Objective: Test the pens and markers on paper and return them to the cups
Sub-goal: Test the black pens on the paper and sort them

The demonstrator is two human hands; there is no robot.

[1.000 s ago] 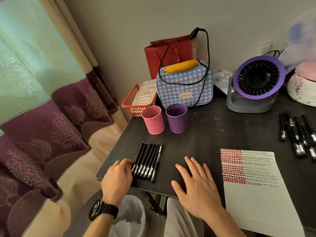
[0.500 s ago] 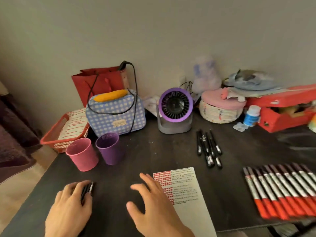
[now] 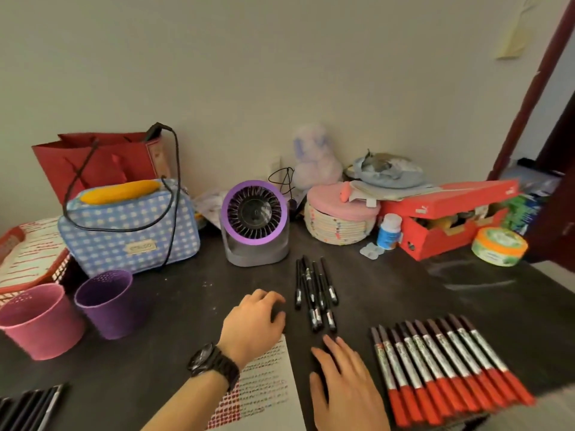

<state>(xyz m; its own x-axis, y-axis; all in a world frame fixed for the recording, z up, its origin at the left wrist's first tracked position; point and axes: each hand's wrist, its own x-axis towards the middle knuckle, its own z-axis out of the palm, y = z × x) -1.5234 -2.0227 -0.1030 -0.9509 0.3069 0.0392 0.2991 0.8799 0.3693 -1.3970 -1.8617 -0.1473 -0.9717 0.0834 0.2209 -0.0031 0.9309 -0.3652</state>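
Observation:
Loose black pens (image 3: 314, 293) lie mid-table. My left hand (image 3: 252, 325), with a watch on its wrist, hovers just left of them above the top of the written paper (image 3: 264, 387); its fingers are loosely curled and I see nothing in them. My right hand (image 3: 345, 384) lies flat with straight fingers between the paper and a row of red-capped markers (image 3: 445, 368). A pink cup (image 3: 40, 321) and a purple cup (image 3: 105, 303) stand at the left. A second row of black pens (image 3: 31, 405) shows at the bottom left corner.
Along the wall stand a red mesh basket (image 3: 28, 253), a blue checked bag (image 3: 127, 225), a purple desk fan (image 3: 255, 219), a woven basket with a pink lid (image 3: 339, 219), a small bottle (image 3: 389, 231), a red shoebox (image 3: 445, 219) and an orange-rimmed tub (image 3: 499, 250).
The view has swung right. My left hand left the row of black pens and moved right to beside the loose pens. My right hand moved right, off the paper.

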